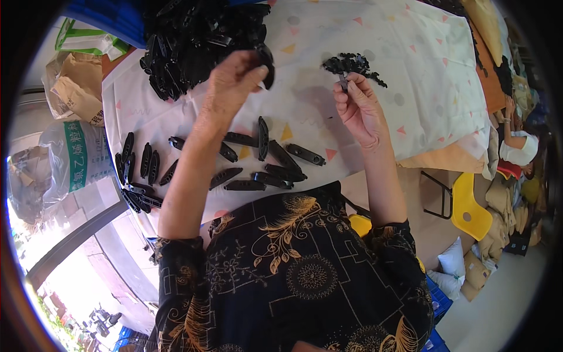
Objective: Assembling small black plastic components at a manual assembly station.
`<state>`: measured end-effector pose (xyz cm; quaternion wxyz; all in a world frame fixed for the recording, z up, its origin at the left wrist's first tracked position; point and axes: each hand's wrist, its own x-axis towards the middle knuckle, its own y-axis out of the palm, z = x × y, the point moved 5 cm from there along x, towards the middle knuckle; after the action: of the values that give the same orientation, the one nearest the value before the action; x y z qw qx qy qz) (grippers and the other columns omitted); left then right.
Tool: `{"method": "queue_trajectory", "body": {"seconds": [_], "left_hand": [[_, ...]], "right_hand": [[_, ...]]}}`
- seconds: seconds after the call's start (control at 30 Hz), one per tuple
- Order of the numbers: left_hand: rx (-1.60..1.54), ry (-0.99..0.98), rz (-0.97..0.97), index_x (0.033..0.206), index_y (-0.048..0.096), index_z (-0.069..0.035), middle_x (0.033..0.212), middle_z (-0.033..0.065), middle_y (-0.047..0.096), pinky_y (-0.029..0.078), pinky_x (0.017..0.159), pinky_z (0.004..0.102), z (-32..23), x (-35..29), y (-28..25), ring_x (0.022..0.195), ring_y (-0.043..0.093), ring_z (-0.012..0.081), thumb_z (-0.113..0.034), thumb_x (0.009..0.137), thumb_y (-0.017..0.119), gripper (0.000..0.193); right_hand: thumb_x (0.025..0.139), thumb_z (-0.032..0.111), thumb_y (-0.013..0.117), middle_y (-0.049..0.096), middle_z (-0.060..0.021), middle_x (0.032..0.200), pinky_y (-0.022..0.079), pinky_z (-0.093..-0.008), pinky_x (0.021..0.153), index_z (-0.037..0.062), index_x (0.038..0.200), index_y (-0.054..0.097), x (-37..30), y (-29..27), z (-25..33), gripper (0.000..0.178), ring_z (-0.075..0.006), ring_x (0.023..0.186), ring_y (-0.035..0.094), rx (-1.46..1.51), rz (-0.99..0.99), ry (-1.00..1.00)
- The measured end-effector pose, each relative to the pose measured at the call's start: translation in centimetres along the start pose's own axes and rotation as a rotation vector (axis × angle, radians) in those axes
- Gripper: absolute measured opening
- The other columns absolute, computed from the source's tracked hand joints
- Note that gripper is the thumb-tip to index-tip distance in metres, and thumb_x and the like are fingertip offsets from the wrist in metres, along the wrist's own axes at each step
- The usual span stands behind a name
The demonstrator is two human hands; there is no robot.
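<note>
My left hand (226,88) is closed round a black curved plastic part (267,67), raised beside a large heap of similar black parts (199,44). Over the right side of the cloth, my right hand (360,111) pinches a small greyish piece (343,83) between thumb and fingertips; its exact kind is too small to tell. Just beyond those fingertips lies a small pile of tiny black pieces (355,63). Several long black plastic parts (281,155) are scattered on the cloth below and around my left forearm, some overlapping.
A white patterned cloth (422,76) covers the table. A blue crate (111,20) stands at the far left, near a paper bag (76,82) and a clear plastic sack (76,155). At right are a yellow chair (469,205), stuffed sacks (451,258) and another person (519,146).
</note>
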<state>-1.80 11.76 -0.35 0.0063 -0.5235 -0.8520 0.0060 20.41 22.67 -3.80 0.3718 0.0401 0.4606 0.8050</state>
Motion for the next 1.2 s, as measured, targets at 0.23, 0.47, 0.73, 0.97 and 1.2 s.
{"method": "queue_trajectory", "body": {"seconds": [0.23,0.47,0.73,0.97,1.2], "left_hand": [[-0.545,-0.373,0.186,0.117,0.053,0.0,0.102,0.0123,0.065,0.05,0.066,0.0226,1.5,-3.6,4.6,0.084,0.064,0.0153,-0.017,0.094,0.053,0.029],[-0.69,-0.436,0.308,0.115,0.055,0.001,0.093,0.0094,0.066,0.049,0.055,0.0228,2.3,-5.1,5.2,0.075,0.066,0.0173,-0.019,0.094,0.054,0.029],[-0.687,-0.5,0.273,0.117,0.054,-0.004,0.092,0.0049,0.064,0.055,0.061,0.0237,2.9,-5.2,5.2,0.075,0.067,0.0187,-0.021,0.093,0.057,0.029],[-0.594,-0.477,0.308,0.119,0.054,-0.008,0.093,0.0036,0.064,0.056,0.065,0.025,2.3,-4.4,5.8,0.076,0.067,0.0169,-0.023,0.092,0.059,0.031],[-0.277,-0.451,0.391,0.12,0.054,-0.004,0.092,0.0046,0.064,0.052,0.059,0.0213,1.5,-4.4,6.6,0.071,0.065,0.0127,-0.025,0.091,0.06,0.036]], "right_hand": [[0.091,0.007,0.057,0.063,-0.0102,0.095,0.053,-0.0238,0.067,0.0058,0.099,0.059,-1.8,1.5,-0.4,0.008,-0.0145,0.077,0.062,-0.214,0.056,-0.016],[0.087,-0.002,0.057,0.059,-0.0053,0.09,0.047,-0.0253,0.067,0.0006,0.092,0.055,-3.6,6.9,0.3,0.005,-0.0129,0.076,0.058,-1.245,0.22,-0.445],[0.081,-0.007,0.059,0.056,-0.0078,0.089,0.046,-0.0288,0.067,0.0001,0.089,0.054,-3.3,9.1,0.5,0.012,-0.021,0.076,0.055,-1.612,0.43,-0.64],[0.08,-0.006,0.061,0.053,-0.007,0.088,0.046,-0.0292,0.066,0.0003,0.09,0.056,-3.3,9.4,1.3,0.012,-0.0208,0.076,0.055,-1.658,0.461,-0.614],[0.076,0.0,0.067,0.05,-0.0055,0.083,0.046,-0.0311,0.063,0.0016,0.085,0.06,-3.8,9.9,1.7,0.011,-0.0213,0.073,0.053,-1.78,0.574,-0.735]]}}
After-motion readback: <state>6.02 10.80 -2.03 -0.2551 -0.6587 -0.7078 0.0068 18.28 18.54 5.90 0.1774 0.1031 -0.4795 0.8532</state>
